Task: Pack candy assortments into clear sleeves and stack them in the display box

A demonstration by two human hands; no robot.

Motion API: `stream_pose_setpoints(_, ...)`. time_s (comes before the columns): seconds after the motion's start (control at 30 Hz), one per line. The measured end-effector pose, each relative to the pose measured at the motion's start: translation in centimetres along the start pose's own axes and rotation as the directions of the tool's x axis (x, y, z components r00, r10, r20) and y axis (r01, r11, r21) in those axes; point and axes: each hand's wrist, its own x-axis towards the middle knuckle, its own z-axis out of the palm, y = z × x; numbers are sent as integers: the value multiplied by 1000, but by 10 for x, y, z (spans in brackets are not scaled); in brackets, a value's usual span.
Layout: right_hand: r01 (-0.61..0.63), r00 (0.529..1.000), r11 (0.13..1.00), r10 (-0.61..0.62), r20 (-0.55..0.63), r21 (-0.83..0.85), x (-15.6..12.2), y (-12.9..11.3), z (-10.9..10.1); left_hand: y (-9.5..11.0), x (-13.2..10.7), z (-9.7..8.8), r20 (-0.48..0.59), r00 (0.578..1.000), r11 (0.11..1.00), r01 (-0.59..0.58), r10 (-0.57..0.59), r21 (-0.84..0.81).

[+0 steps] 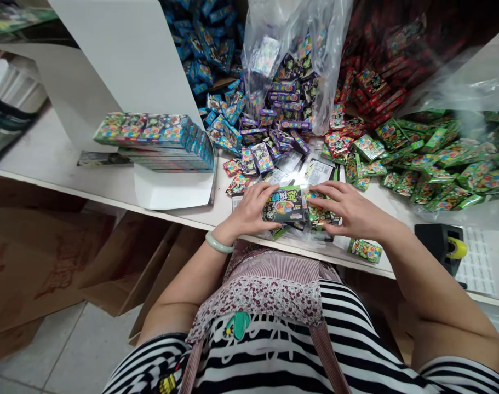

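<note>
My left hand (252, 209) is closed around the left end of a flat black pack (289, 206) with green and coloured print, thumb below and fingers above. At the pack's right side, my right hand (351, 210) grips a small green box (317, 210) between its fingers and thumb. The box and pack lie side by side, close together near the front edge of the white table. Beneath and behind them are clear plastic-wrapped packs (318, 171). One loose green box (365, 250) rests by the table edge, under my right forearm.
Heaps of blue boxes (228, 128), purple boxes (285, 97), red boxes (372, 82) and green boxes (450, 164) lie behind, partly under plastic bags. A stack of strips (146, 128) stands left in a white tray (175, 189). A tape dispenser (437, 243) sits right; cartons (39, 262) are below.
</note>
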Motion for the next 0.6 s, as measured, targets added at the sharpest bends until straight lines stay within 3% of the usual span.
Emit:
stream_pose_setpoints(0.1,37,999,998,-37,7,50,-1,0,-4,0,0,1,-9,1000,1000,-16,16,4)
stream_pose_setpoints(0.27,-10,1000,998,9,26,54,4,7,-6,3,1,0,26,998,998,-60,60,-18)
stream_pose_setpoints(0.6,20,998,997,-25,53,78,9,15,-5,6,2,1,63,997,996,-38,43,-85)
